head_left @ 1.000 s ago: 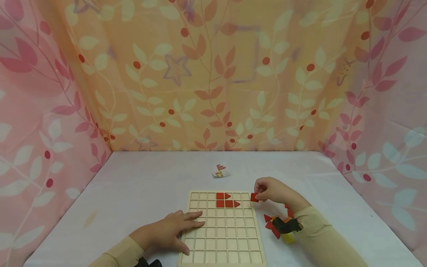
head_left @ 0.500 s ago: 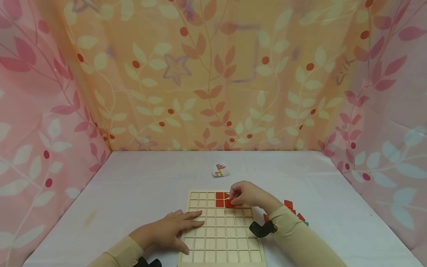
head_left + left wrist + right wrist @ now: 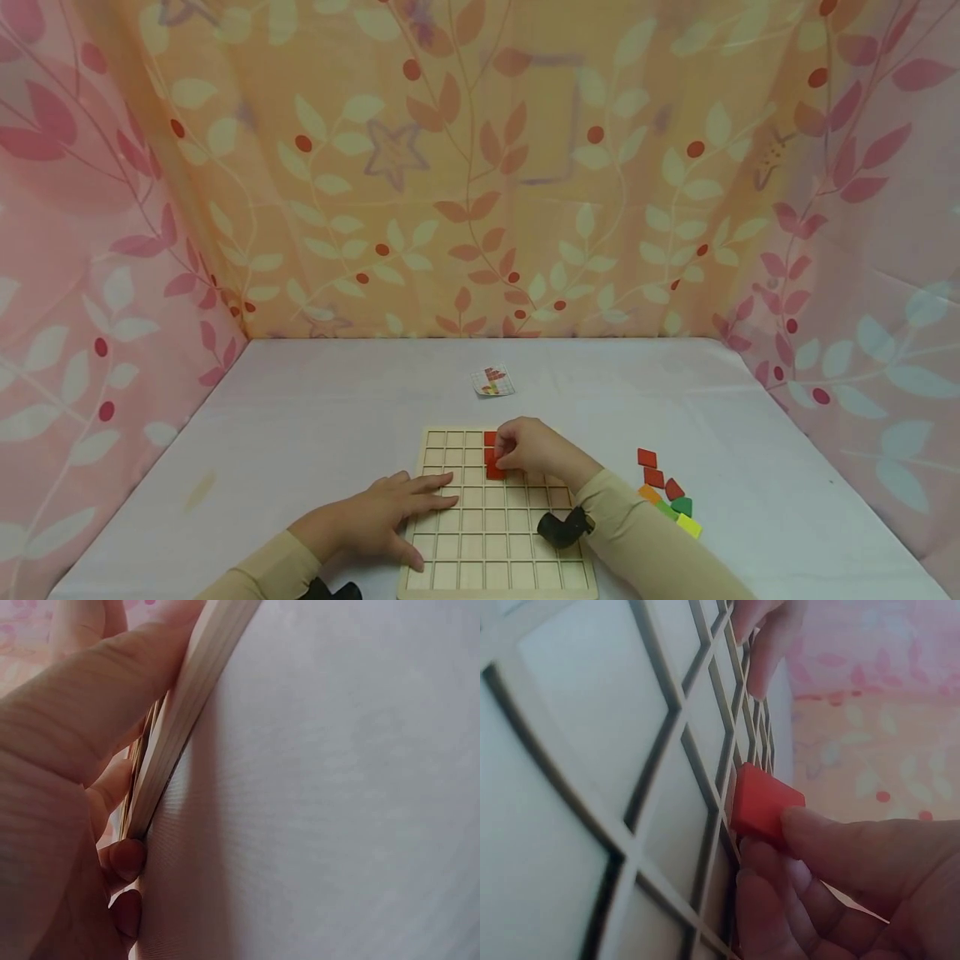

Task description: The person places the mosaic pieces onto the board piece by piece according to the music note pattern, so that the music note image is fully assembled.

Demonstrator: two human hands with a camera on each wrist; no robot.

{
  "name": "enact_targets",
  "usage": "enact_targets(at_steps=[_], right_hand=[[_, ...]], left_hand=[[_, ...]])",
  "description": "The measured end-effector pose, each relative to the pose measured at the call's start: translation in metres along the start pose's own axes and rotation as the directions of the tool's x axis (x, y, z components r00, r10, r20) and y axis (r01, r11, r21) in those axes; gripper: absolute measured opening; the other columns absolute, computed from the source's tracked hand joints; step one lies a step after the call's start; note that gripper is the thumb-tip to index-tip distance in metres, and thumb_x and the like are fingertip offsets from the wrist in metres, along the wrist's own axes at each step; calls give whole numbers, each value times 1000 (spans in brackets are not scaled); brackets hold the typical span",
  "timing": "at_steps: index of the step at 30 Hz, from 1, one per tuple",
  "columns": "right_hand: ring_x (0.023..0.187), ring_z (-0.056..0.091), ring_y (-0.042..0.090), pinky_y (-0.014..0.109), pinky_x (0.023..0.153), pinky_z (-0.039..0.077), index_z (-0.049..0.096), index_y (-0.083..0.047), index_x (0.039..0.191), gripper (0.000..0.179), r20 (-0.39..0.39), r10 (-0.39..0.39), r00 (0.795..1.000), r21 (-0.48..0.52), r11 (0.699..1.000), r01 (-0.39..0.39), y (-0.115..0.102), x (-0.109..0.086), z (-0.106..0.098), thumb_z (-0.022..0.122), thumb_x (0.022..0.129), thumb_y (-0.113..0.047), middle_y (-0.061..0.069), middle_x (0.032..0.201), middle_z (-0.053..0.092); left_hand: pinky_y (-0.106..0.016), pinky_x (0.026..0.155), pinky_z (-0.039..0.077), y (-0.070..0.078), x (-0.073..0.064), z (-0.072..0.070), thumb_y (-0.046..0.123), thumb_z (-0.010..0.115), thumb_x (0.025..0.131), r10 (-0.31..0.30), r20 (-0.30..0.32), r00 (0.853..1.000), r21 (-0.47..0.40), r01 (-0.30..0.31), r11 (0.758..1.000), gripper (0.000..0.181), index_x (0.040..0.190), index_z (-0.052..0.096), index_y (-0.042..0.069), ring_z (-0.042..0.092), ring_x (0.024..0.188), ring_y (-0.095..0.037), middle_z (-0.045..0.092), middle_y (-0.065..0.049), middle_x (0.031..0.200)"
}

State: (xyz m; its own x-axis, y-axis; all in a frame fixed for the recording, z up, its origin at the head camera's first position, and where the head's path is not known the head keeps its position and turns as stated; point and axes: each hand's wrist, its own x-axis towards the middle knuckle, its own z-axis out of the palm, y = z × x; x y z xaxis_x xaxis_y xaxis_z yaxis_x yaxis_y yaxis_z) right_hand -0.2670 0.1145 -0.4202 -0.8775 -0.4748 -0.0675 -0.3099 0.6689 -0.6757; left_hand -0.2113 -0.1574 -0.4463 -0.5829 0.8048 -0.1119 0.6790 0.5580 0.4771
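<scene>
Between floral curtains (image 3: 480, 192), on a white table (image 3: 285, 433), I see over my feed a gridded wooden board (image 3: 472, 524), its left edge under the left hand (image 3: 382, 517), fingers extended, while the right hand (image 3: 532, 446) pinches a red square (image 3: 765, 806) over cells near seated red tiles (image 3: 490, 437).

In the head view, my right hand (image 3: 534, 450) hides some upper-right cells of the grid board (image 3: 472, 525), while the printed pattern on the small card (image 3: 492, 381), just below the frame's centre, is too tiny for me to make out. The bottom edge cuts off my left sleeve (image 3: 258, 568) and right sleeve (image 3: 663, 546). In the right wrist view, my thumb covers a corner of the red square (image 3: 761, 802), and the top edge crops my left hand (image 3: 772, 645).
</scene>
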Motion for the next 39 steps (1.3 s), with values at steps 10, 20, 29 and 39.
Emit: enact_targets(at_steps=[10, 20, 29, 39], right_hand=[[66, 49, 12, 28, 58, 41, 62, -14, 64, 16, 8, 14, 1000, -40, 999, -14, 0, 1, 6, 72, 75, -8, -6, 66, 56], [60, 48, 10, 26, 54, 40, 67, -14, 65, 14, 2, 27, 1000, -45, 999, -27, -2, -1, 5, 72, 75, -7, -8, 63, 59], [66, 49, 10, 27, 60, 42, 68, -14, 69, 10, 30, 20, 999, -40, 999, -19, 0, -2, 1, 72, 76, -8, -8, 68, 60], [68, 56, 12, 30, 65, 47, 69, -5, 81, 3, 32, 28, 999, 86, 996, -31, 14, -12, -32, 68, 80, -7, -2, 73, 64]], left_hand=[[-66, 96, 18, -2, 0, 1, 63, 56, 74, 18, -14, 1000, 0, -18, 1000, 77, 142, 32, 35, 22, 131, -41, 19, 3, 152], [-66, 97, 16, 0, -2, -1, 61, 58, 73, 6, -12, 1000, -18, -6, 1000, 77, 141, 33, 34, 21, 131, -42, 18, 4, 152], [-66, 97, 15, -1, 0, 0, 61, 58, 74, 22, -10, 1000, -26, -22, 999, 78, 142, 32, 33, 19, 133, -42, 18, 3, 152], [-67, 96, 15, 0, -1, -1, 62, 57, 74, 5, -6, 1000, -22, -5, 1000, 78, 142, 32, 35, 19, 131, -44, 17, 4, 152]])
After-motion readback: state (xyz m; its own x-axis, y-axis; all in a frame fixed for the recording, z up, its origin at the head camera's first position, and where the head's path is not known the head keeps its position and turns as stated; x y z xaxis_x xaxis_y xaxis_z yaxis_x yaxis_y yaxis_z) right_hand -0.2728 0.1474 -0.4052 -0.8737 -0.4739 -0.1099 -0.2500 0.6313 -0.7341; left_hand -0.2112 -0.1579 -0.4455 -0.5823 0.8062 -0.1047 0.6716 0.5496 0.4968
